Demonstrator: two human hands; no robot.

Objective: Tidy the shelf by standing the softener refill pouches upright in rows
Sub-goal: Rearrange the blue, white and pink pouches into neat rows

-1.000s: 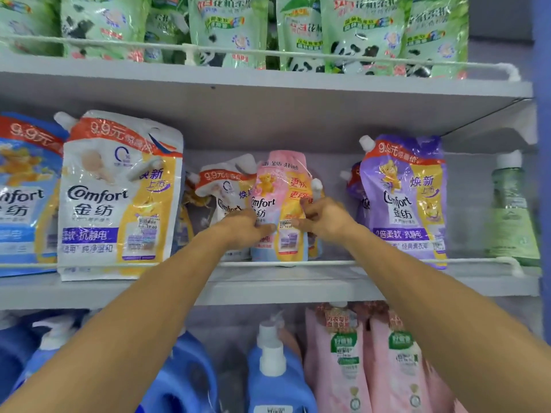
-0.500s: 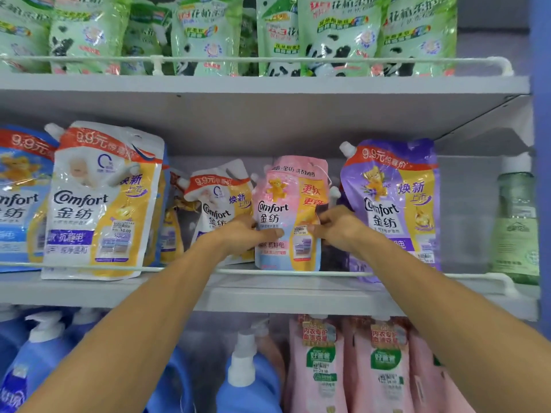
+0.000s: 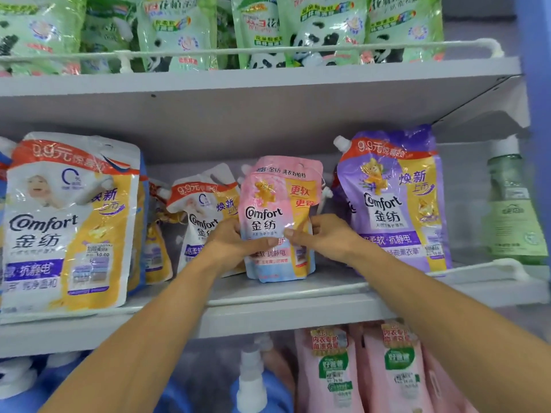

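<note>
Both the left hand (image 3: pixel 235 245) and right hand (image 3: pixel 325 237) still pinched the upright pink Comfort pouch (image 3: pixel 272 201), their thumbs now nearly meeting.

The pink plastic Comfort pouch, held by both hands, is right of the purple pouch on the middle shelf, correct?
Wrong side: the head view shows the pink plastic Comfort pouch, held by the left hand and right hand, left of the purple plastic pouch.
</note>
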